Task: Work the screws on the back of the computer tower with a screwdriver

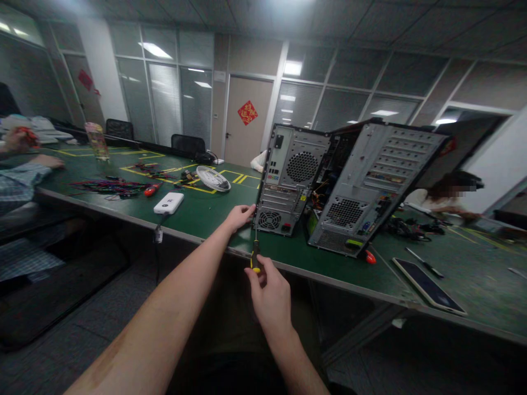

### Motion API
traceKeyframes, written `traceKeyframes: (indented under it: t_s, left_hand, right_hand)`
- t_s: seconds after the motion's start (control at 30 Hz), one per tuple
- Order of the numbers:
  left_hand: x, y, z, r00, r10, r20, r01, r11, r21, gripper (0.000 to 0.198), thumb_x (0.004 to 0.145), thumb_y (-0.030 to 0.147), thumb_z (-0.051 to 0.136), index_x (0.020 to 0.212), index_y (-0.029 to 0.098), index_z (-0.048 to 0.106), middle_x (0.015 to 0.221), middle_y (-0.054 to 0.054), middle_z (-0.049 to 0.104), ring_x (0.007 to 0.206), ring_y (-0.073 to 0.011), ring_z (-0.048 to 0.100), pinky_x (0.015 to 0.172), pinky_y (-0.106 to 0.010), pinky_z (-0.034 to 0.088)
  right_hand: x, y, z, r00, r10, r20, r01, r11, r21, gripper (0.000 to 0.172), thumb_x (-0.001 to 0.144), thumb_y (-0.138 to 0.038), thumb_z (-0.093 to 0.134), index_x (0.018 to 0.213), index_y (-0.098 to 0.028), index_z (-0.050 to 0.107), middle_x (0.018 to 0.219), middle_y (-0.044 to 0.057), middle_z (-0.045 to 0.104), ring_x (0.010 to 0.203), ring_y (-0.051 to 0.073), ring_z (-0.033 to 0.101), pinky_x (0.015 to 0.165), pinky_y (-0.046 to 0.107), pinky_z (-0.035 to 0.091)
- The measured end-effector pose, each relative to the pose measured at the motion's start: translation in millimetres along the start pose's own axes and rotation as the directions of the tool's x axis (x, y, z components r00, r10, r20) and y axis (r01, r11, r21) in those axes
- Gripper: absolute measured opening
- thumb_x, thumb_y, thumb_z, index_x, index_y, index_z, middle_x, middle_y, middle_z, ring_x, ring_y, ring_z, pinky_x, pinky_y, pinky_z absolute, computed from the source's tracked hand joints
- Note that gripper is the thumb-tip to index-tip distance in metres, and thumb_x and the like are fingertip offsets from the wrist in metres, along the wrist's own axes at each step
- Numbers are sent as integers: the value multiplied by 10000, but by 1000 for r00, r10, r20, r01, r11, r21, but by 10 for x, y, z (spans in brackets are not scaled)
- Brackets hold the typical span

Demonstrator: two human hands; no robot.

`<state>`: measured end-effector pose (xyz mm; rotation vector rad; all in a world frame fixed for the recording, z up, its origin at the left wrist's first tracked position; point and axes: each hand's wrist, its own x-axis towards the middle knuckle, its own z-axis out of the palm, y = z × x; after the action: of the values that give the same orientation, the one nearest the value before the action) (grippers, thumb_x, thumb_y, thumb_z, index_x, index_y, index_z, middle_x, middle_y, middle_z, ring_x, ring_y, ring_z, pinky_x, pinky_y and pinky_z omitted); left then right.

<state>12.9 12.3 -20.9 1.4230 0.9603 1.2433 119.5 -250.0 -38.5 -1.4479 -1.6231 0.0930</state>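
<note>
Green-topped table [206, 213] in glass-walled office, dark floor [82, 329] open before near edge; left hand [240, 215] spread against computer case [288, 181], right hand [269, 291] clasping screwdriver [255, 257].

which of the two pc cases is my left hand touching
The left case: your left hand rests on its rear bottom corner. The other case stands to its right, untouched; your right hand holds a screwdriver.

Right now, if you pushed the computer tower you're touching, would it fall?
Probably heavy: the computer tower is a metal case with parts inside. It stands tall and narrow on the table, so a high push might tip it; low, by the left hand, it would likely slide.
</note>
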Motion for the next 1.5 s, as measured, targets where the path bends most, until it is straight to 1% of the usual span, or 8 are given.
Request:
traceKeyframes:
  t_s: [0.13,0.37,0.67,0.9,1.03,1.17,1.4,1.5]
  left_hand:
    - [-1,5,4,1000,-5,-1,5,1000,1,641,760,765,801,888,138,773,946,-107,788,976,-253,720,777,-318,578]
    - [-2,11,-9,1000,3,9,-3,1000,-3,661,744,776,804,895,133,779,952,-111,792,970,-250,722,771,-314,582]
    - [8,-13,-18,1000,10,4,-10,1000,10,632,781,751,789,907,132,786,986,-123,801,972,-252,725,741,-298,576]
    - [13,-7,-26,1000,12,-1,-12,1000,17,635,771,757,792,894,135,784,963,-117,796,947,-245,720,748,-309,581]
    - [10,-9,-29,1000,3,-10,-3,1000,6,623,775,749,793,876,135,771,947,-113,786,946,-245,721,716,-294,571]
    - [1,-2,-22,1000,4,-8,-3,1000,3,612,777,741,796,871,137,771,945,-114,790,951,-244,724,720,-290,570]
    - [-7,10,-33,1000,4,-5,-4,1000,8,594,782,725,802,875,139,781,955,-115,796,951,-245,722,767,-310,585]
    - [-4,9,-34,1000,-3,-4,3,1000,6,590,786,723,801,879,141,777,955,-112,796,954,-243,720,765,-302,579]
  right_hand:
    - [-7,15,9,999,-51,-14,50,998,-45,285,1048,-332,636,1267,-181,740,962,67,794,692,189,705,725,299,537]
    - [6,-8,4,990,131,49,-133,989,61,243,1072,-411,616,1179,-198,668,792,31,786,681,227,769,621,271,487]
    - [-11,13,26,998,-53,-21,52,998,-44,291,1051,-355,628,1256,-180,738,932,64,792,679,189,711,722,300,543]
    - [10,4,27,991,130,34,-131,991,36,263,1060,-436,626,1182,-208,669,795,34,790,685,231,772,629,274,494]
    - [4,10,29,996,82,18,-82,997,6,281,1054,-425,624,1203,-196,689,791,29,765,656,221,732,653,288,500]
    - [-13,13,32,1000,-19,-6,18,999,-31,292,1043,-361,613,1253,-187,717,946,64,781,665,190,698,708,300,519]
    - [13,-2,28,986,160,49,-162,986,30,268,1021,-433,678,1162,-205,681,738,-1,748,629,208,725,611,273,462]
    - [14,3,26,995,98,31,-99,995,21,288,1034,-430,648,1199,-197,695,789,20,763,638,201,718,640,278,488]
